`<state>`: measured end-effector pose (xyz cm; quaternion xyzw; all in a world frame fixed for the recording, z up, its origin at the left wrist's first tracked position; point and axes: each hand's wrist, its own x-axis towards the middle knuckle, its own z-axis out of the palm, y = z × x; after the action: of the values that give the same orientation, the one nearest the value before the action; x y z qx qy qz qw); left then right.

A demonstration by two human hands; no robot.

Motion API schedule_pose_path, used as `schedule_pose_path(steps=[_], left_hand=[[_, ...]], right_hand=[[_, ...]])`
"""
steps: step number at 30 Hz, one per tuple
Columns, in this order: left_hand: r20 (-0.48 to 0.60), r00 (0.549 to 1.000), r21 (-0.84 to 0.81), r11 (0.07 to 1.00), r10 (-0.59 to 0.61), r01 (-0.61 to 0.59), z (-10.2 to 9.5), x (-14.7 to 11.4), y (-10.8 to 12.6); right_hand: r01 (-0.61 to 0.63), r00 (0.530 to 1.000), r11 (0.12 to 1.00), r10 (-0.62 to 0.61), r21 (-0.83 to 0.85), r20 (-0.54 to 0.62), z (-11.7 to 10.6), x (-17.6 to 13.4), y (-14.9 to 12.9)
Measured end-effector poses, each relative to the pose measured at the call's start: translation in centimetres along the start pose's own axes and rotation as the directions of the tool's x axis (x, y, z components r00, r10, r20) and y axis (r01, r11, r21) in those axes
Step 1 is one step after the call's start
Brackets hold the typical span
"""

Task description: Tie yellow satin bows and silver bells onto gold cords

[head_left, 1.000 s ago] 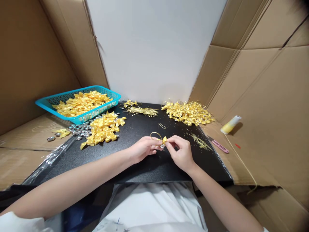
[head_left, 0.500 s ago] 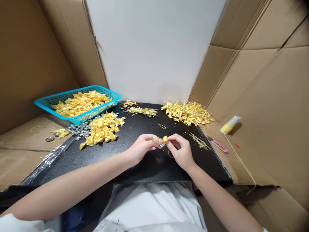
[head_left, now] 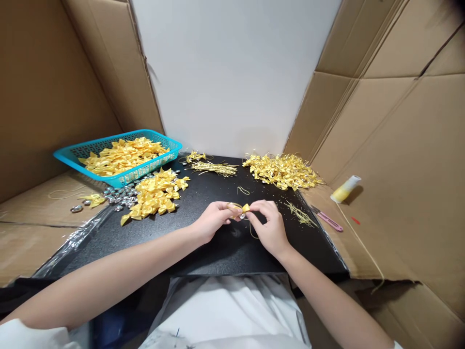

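Note:
Over the near middle of the black tabletop (head_left: 145, 249), my two hands meet around a small yellow ribbon bow (head_left: 246, 208). My left hand (head_left: 218, 219) pinches the bow's left side, thumb and fingertips together. A silver bell-like bead (head_left: 242, 216) shows just under the bow, between the fingertips. My right hand (head_left: 269, 224) is closed on the bow's right side. A thin gold cord (head_left: 252, 232) loops down from the bow beside the right thumb. The fingers hide part of the bow and how the cord is fastened.
To the left stand a turquoise basket (head_left: 145, 170) of yellow bows, a loose bow pile (head_left: 154, 194) and silver beads (head_left: 121, 196). Behind lie gold cords (head_left: 214, 168) and corded bows (head_left: 283, 170). Cord scraps (head_left: 301, 214), a pink cutter (head_left: 330, 221) and a thread spool (head_left: 345, 189) are right.
Both hands have shifted very slightly left with the bow. The right fingers have closed in a little, and the hanging cord loop has swung slightly left.

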<state>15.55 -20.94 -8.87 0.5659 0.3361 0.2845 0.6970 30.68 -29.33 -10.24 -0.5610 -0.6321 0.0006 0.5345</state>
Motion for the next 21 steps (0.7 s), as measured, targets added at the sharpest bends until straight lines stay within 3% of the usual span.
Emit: schedule_pose_path(steps=[3,7,14,21], left_hand=[[-0.093,0.992,0.074,0.994,0.084,-0.077,-0.1,0.2,0.1],[-0.116,0.974,0.118,0.976,0.195,-0.182,0.0,0.1,0.0],[-0.076,0.925,0.367,0.873,0.372,-0.321,-0.3,0.2,-0.6],[-0.034,0.957,0.288,0.92,0.288,-0.266,-0.2,0.5,-0.6]], right_hand=[[0.096,0.983,0.981,-0.12,-0.169,-0.141,-0.3,0.0,-0.4],[0.237,0.966,0.938,-0.255,-0.253,-0.041,0.0,-0.1,-0.8],[0.171,0.983,0.922,-0.184,-0.348,-0.004,1.0,0.2,-0.1],[0.167,0.982,0.952,-0.183,-0.256,-0.039,0.8,0.4,0.0]])
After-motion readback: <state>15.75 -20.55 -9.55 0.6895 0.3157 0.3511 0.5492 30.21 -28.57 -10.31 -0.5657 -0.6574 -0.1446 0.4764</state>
